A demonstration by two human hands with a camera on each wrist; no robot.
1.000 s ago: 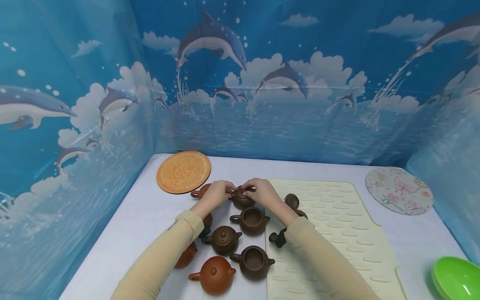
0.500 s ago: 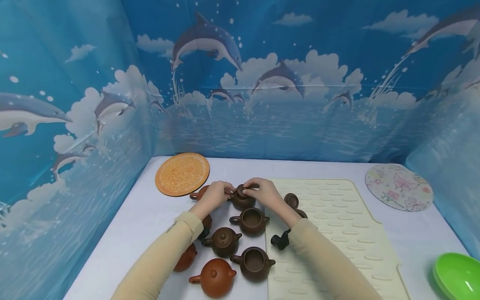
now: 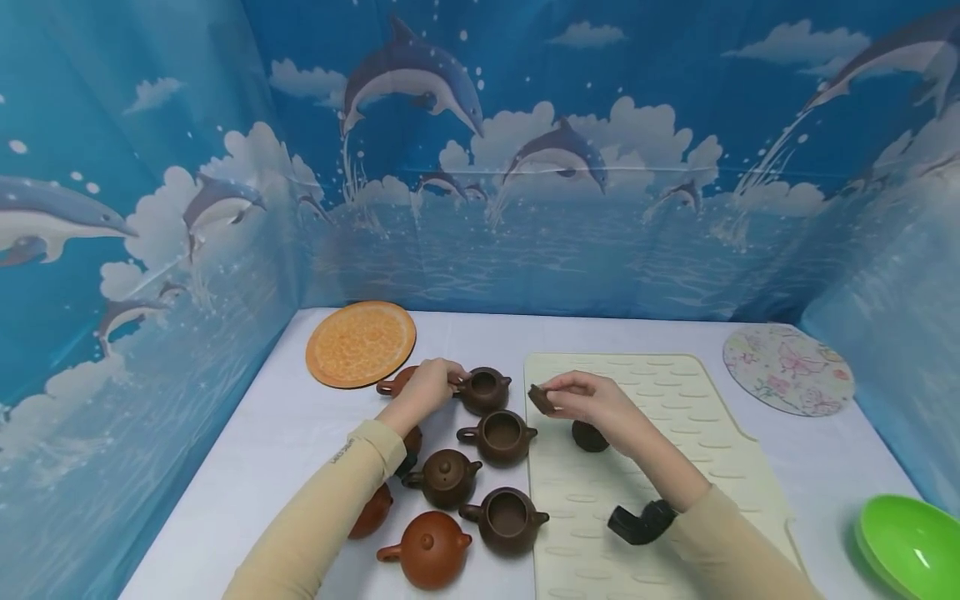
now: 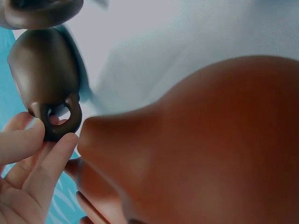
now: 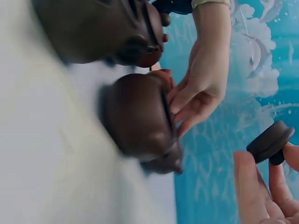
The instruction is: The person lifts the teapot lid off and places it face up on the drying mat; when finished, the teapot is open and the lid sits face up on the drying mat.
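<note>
the right hand (image 3: pixel 592 404) pinches a small dark lid (image 3: pixel 540 399), tilted, in the air by the left edge of the cream mat (image 3: pixel 675 508). the left hand (image 3: pixel 437 383) grasps with thumb and finger the handle of the farthest brown teapot (image 3: pixel 483 393), which stands on the tabletop (image 3: pixel 262 467) with its mouth uncovered.

about progress, i judge so: three brown teapots are without lids — this one, the middle open pot (image 3: pixel 504 438) and the near open pot (image 3: pixel 507 522). one dark round piece (image 3: pixel 590 437), probably a lid, lies on the mat, partly behind the right hand. the lid in the fingers is not yet put down. the lidded brown teapot (image 3: pixel 447 479) and the front red teapot (image 3: pixel 432 551) are closed; other red pots are partly hidden — their lids i cannot tell.
</note>
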